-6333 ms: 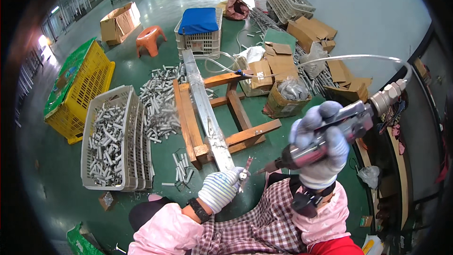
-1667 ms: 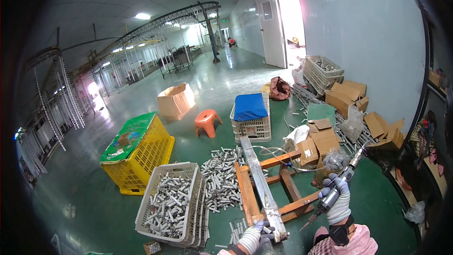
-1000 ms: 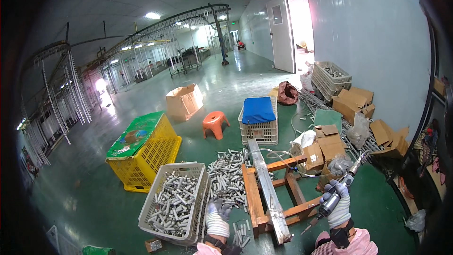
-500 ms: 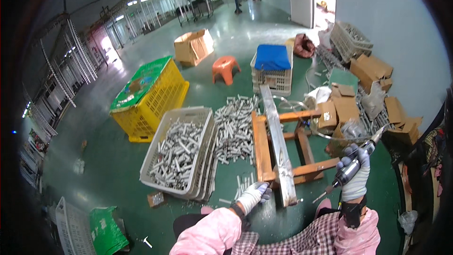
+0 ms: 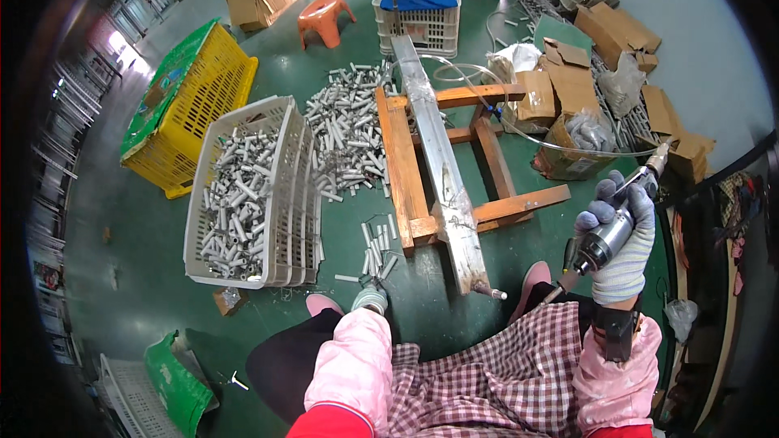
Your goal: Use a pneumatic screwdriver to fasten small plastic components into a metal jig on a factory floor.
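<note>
My right hand, in a grey and white knitted glove, is closed round a silver and black air screwdriver, its bit pointing down and left, and a hose fitting at its upper end. My left hand, also gloved, reaches down to a few loose grey tubes on the floor; its fingertips are too hidden to read. Between the hands, a long metal bar lies across a wooden stand. One short grey tube sticks out at the bar's near end.
A white crate full of grey tubes stands left, beside a heap of tubes. Behind are a yellow crate, an orange stool and a blue-covered crate. Cardboard boxes and a clear hose lie right.
My left hand has moved from beside the bar's near end leftward to the loose tubes. My right hand still holds the screwdriver. The view has tilted further down.
</note>
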`<state>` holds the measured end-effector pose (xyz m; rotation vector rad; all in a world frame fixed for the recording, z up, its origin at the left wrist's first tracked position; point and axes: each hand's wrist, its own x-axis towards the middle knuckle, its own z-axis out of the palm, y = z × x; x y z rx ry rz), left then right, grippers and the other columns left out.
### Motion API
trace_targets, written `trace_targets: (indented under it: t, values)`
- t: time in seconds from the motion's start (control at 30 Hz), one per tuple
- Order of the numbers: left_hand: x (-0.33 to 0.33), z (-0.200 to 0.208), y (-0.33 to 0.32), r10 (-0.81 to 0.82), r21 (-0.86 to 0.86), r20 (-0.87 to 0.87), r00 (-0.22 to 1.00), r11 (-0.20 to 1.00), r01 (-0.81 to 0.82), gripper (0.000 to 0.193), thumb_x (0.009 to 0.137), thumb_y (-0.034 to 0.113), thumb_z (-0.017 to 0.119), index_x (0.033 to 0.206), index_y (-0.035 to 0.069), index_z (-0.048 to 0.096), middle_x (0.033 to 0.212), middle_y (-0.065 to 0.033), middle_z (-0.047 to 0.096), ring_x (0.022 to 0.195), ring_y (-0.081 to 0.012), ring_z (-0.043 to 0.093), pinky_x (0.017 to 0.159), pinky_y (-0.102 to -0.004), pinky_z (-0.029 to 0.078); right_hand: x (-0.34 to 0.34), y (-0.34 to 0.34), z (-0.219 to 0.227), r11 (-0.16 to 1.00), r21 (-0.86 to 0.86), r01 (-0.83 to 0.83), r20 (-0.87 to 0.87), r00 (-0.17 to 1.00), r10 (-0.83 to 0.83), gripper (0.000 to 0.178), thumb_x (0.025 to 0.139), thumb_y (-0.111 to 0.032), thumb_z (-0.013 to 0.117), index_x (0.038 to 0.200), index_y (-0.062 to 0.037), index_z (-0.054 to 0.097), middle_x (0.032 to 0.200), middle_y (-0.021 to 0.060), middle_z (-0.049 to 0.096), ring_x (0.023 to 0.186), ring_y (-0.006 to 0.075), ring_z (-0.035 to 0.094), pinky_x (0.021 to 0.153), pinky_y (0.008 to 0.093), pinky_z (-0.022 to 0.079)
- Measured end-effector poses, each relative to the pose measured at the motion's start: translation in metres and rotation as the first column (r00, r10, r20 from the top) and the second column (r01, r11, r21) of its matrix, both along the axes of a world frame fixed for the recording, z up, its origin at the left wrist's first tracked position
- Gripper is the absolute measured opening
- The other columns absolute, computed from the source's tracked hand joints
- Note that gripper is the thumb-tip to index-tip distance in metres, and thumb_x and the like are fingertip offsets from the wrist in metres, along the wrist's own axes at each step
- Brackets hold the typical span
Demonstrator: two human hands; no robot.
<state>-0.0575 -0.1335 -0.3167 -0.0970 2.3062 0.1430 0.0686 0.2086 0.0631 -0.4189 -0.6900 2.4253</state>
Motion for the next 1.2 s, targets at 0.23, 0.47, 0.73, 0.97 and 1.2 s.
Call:
trace_targets:
  t: [0.23, 0.47, 0.73, 0.97, 1.2]
  values:
    - [-0.029, -0.001, -0.018, 0.5, 0.018, -0.263, 0.825, 0.858, -0.514, 0.035, 0.091, 0.031, 0.047, 0.114, 0.007, 0.059, 0.114, -0.0196, 0.06, 0.107, -0.0331, 0.058, 0.089, -0.0437, 0.046, -0.007, -0.006, -0.002, 1.0, -0.027, -0.003, 0.067, 0.998, 0.005, 0.031, 0.089, -0.029, 0.058, 0.109, -0.0052, 0.055, 0.09, 0.0079, 0.063, 0.06, 0.0121, 0.053, 0.058, 0.0309, 0.047]
    - [-0.043, -0.018, -0.036, -0.238, -0.199, -0.198, 0.951, 0.96, 0.198, 0.039, 0.088, 0.013, 0.049, 0.126, 0.023, 0.049, 0.144, -0.0084, 0.034, 0.119, -0.03, 0.049, 0.094, -0.0414, 0.044, -0.017, -0.011, -0.006, 0.999, -0.035, 0.002, 0.091, 0.996, 0.001, 0.032, 0.091, -0.029, 0.055, 0.111, -0.004, 0.055, 0.094, 0.0071, 0.061, 0.058, 0.0104, 0.05, 0.058, 0.0294, 0.044]
    - [-0.053, -0.024, -0.031, -0.175, -0.289, -0.188, 0.966, 0.95, 0.116, 0.025, 0.091, 0.016, 0.044, 0.112, 0.016, 0.056, 0.112, -0.0104, 0.059, 0.099, -0.028, 0.062, 0.077, -0.0392, 0.052, -0.025, -0.012, -0.009, 0.998, -0.064, 0.01, 0.117, 0.993, -0.002, 0.033, 0.091, -0.029, 0.054, 0.112, -0.0037, 0.056, 0.095, 0.0077, 0.062, 0.06, 0.0109, 0.053, 0.057, 0.0297, 0.044]
    - [-0.061, 0.031, -0.034, -0.138, -0.345, -0.157, 0.978, 0.935, 0.077, 0.028, 0.094, 0.02, 0.038, 0.116, 0.015, 0.055, 0.115, -0.0085, 0.06, 0.103, -0.0239, 0.062, 0.08, -0.041, 0.052, -0.008, -0.006, -0.007, 0.995, -0.095, 0.011, 0.069, 0.998, -0.005, 0.032, 0.09, -0.025, 0.057, 0.114, -0.0041, 0.054, 0.096, 0.007, 0.062, 0.059, 0.0123, 0.053, 0.058, 0.0303, 0.044]
    - [-0.067, 0.082, -0.052, 0.126, -0.036, -0.299, 0.946, 0.989, -0.143, 0.022, 0.092, 0.022, 0.048, 0.109, 0.013, 0.057, 0.108, -0.0146, 0.063, 0.101, -0.0327, 0.06, 0.081, -0.0412, 0.05, 0.005, -0.003, 0.0, 0.998, -0.065, -0.024, -0.016, 1.0, 0.023, 0.029, 0.089, -0.026, 0.058, 0.107, -0.0044, 0.054, 0.088, 0.0066, 0.061, 0.061, 0.013, 0.057, 0.057, 0.0313, 0.052]
